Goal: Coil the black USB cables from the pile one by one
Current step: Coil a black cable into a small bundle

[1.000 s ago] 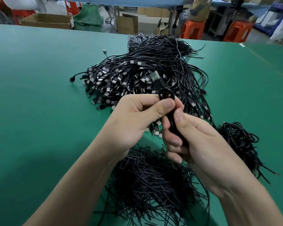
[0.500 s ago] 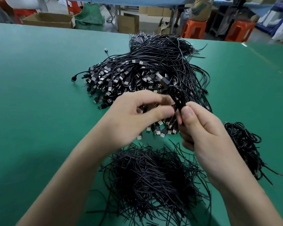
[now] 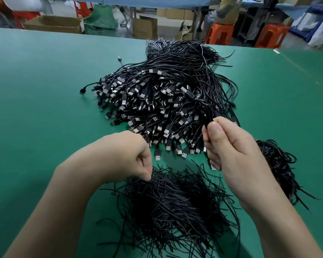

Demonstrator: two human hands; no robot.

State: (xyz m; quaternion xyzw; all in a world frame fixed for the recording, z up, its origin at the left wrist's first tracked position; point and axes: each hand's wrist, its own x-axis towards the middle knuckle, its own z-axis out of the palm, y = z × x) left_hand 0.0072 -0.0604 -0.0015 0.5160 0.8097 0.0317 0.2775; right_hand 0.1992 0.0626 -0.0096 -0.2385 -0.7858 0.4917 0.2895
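A: Fingers (image 3: 213,157) of the right hand (image 3: 237,157) are clenched round a coiled cable (image 3: 205,110). It is held up over the near right edge of the pile (image 3: 157,94), and its plug (image 3: 186,92) points toward the pile's middle.

B: And the left hand (image 3: 123,155)?

A: Curled, with its tips down on the heap of short ties (image 3: 175,205) just nearer than the pile. Whether it pinches one, I can't tell.

B: How will the cable handle?

A: Light, thin and springy, I'd judge. A slack coil will want to spring open. It's best pinched low across all the loops, as the right hand has it, so the upper part is free for a tie.

B: Room?

A: Bare green table (image 3: 35,108) lies left of the pile. Finished bundles (image 3: 280,164) sit right of it, close beside the right wrist. The table's far edge is just beyond the pile.
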